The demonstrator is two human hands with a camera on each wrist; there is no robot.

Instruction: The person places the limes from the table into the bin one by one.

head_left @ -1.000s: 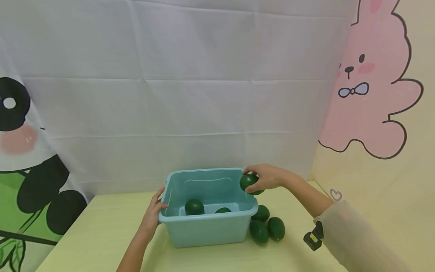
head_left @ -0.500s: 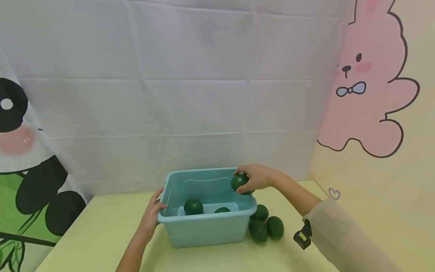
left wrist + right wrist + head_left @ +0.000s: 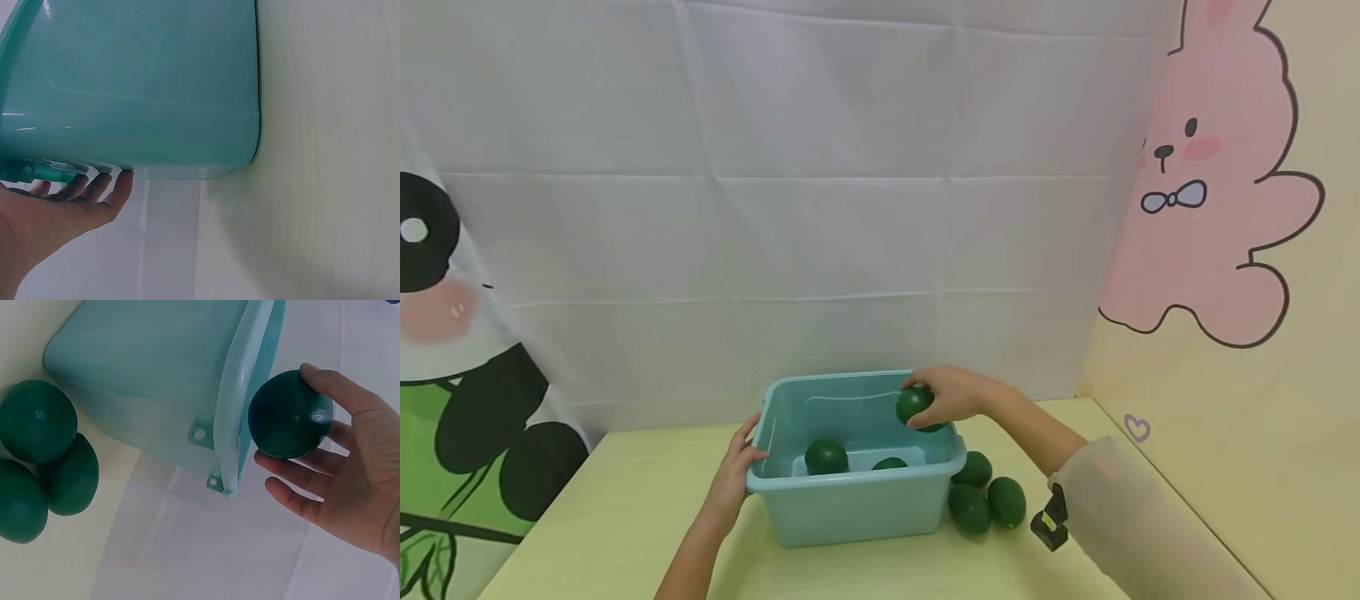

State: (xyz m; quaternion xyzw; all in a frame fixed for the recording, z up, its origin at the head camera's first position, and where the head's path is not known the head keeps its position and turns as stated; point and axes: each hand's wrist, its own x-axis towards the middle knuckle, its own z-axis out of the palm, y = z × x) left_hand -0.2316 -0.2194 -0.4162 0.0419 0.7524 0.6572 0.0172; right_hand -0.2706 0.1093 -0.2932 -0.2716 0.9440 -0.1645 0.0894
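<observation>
In the head view my right hand (image 3: 953, 393) holds a smooth, glossy dark green avocado (image 3: 913, 405) over the right end of a light blue plastic bin (image 3: 857, 508). From the right wrist view, the thumb lies on one side of this avocado (image 3: 289, 415) and the fingers on the other, beside the bin's rim (image 3: 234, 394). My left hand (image 3: 733, 475) grips the bin's left end, its thumb at the rim. The left wrist view has that hand's fingers (image 3: 119, 190) against the bin's outer side (image 3: 144, 94). Inside the bin lie two more avocados, one at left (image 3: 826, 457) and one mostly hidden (image 3: 891, 463).
Three avocados rest together on the pale yellow table (image 3: 625, 517) just right of the bin, the nearest (image 3: 970, 508) close to its wall. A white cloth (image 3: 835, 208) hangs behind the table. A cartoon-painted wall (image 3: 1210, 400) stands at the right.
My right hand has carried the avocado leftward from the bin's right edge to over its inside. The left hand keeps its place on the bin.
</observation>
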